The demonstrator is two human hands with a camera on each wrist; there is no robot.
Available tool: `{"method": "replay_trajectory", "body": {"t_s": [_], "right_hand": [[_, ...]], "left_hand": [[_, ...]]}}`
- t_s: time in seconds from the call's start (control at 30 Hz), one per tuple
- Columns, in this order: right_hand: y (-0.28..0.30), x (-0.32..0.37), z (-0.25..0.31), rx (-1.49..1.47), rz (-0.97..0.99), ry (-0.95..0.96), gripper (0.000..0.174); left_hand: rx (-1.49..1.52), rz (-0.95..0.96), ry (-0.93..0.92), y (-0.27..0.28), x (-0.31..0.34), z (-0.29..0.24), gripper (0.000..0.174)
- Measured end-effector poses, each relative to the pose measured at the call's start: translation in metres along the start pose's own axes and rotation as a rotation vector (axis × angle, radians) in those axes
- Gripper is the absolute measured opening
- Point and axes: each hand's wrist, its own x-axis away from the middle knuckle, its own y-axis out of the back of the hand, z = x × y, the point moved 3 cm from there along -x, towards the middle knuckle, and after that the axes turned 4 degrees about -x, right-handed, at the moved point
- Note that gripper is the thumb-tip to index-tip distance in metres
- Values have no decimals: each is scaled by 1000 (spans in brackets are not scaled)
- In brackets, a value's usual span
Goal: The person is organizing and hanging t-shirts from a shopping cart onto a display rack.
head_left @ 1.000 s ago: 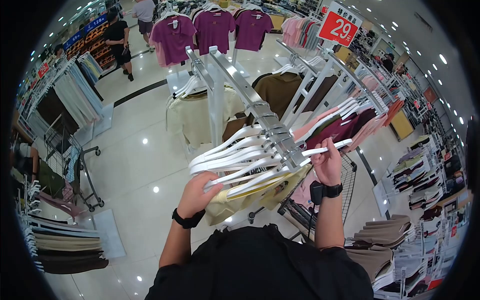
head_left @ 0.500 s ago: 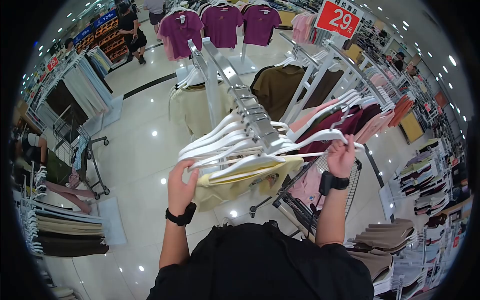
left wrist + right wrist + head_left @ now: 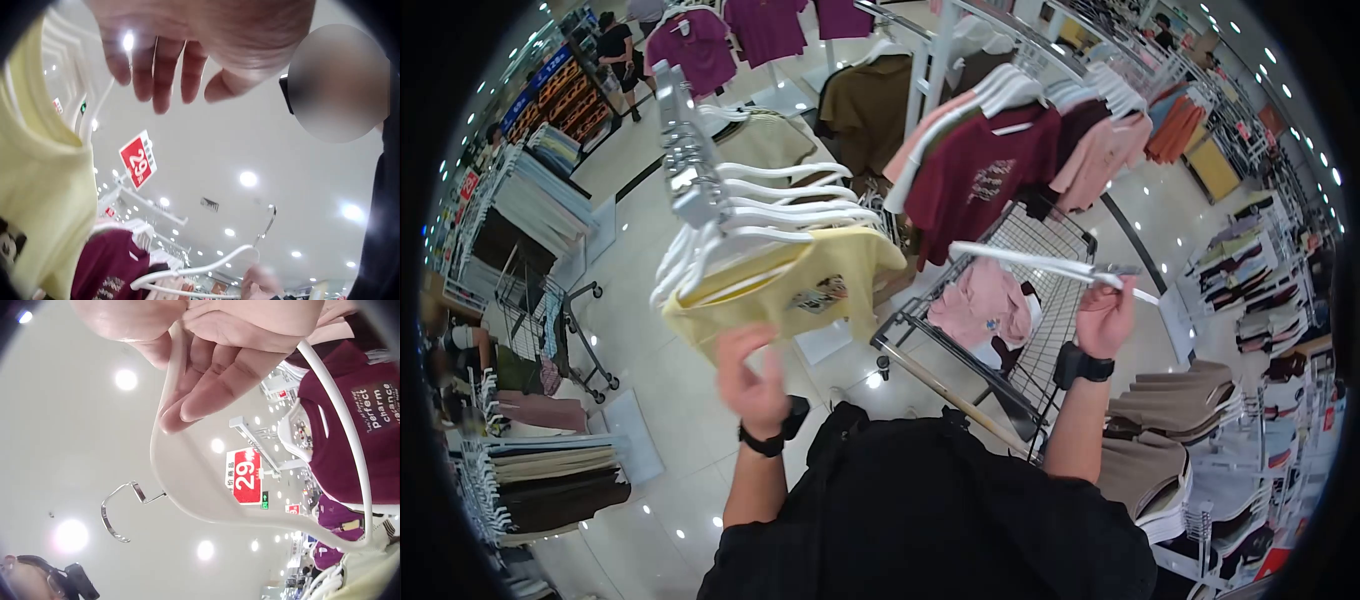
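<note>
My right hand (image 3: 1103,318) grips one end of a bare white clothes hanger (image 3: 1020,257). The hanger's metal hook (image 3: 115,512) stands free in the right wrist view. Off to the left, my left hand (image 3: 752,385) has loose, slightly bent fingers and holds nothing. It is in front of a yellow T-shirt (image 3: 835,265) with a printed picture, which hangs at the near end of a metal rail (image 3: 690,190). Several white hangers (image 3: 785,190) are bunched behind that shirt.
A wire shopping cart (image 3: 1060,335) stands at front right, with a pink garment (image 3: 980,300) inside. Beyond it, a maroon T-shirt (image 3: 980,175) hangs on another rack. Folded brown trousers (image 3: 1170,395) hang at lower right. A second cart (image 3: 525,310) stands at left.
My right hand has carried the hanger away from the rail to the right, over the cart. My left hand has come off the hangers at the rail. The head view has turned right.
</note>
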Motion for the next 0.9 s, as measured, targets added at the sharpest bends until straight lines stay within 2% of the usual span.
{"method": "replay_trajectory", "body": {"t_s": [0.07, 0.1, 0.13, 0.2, 0.33, 0.4, 0.43, 0.47, 0.53, 0.57, 0.6, 0.67, 0.73, 0.8, 0.83, 0.9], "right_hand": [[14, 25, -8, -46, -108, -112, 21], [23, 36, -13, -58, -101, -159, 21], [28, 45, -17, -69, -89, -204, 21], [26, 59, -24, -76, -104, -248, 21], [54, 75, -34, -57, -61, -369, 25], [69, 80, -44, -82, -96, -389, 27], [76, 84, -50, -98, -124, -424, 28], [75, 87, -53, -104, -135, -424, 28], [72, 88, -61, -83, -152, -559, 36], [77, 86, -62, 112, -70, -627, 41], [82, 85, -61, 107, -68, -631, 41], [97, 86, -61, 569, -168, -743, 45], [110, 90, -59, 581, -219, -738, 45], [122, 90, -59, 538, -294, -614, 42], [128, 92, -61, 543, -297, -615, 42], [112, 91, -62, 126, -332, -524, 38]], "left_hand": [[-48, 295, 6, -50, 4, -25, 35], [-47, 417, 19, -73, 9, -32, 45], [-40, 435, 20, -89, 19, -37, 45], [-14, 685, 62, -126, 42, -37, 51], [1, 837, 55, -162, 88, -28, 42], [92, 931, 244, -172, 99, -24, 28], [111, 936, 256, -174, 105, -25, 19], [108, 946, 261, -175, 109, -23, 19], [37, 996, 375, -172, 120, -16, 17], [34, 894, 397, -169, 120, -18, 16], [27, 892, 399, -164, 118, -19, 16], [-124, 892, 485, -147, 113, -13, 16], [-130, 862, 484, -135, 109, -10, 21], [-255, 858, 474, -122, 112, 2, 30], [-246, 814, 518, -116, 118, 11, 36], [-235, 799, 577, -101, 123, 13, 37]]}}
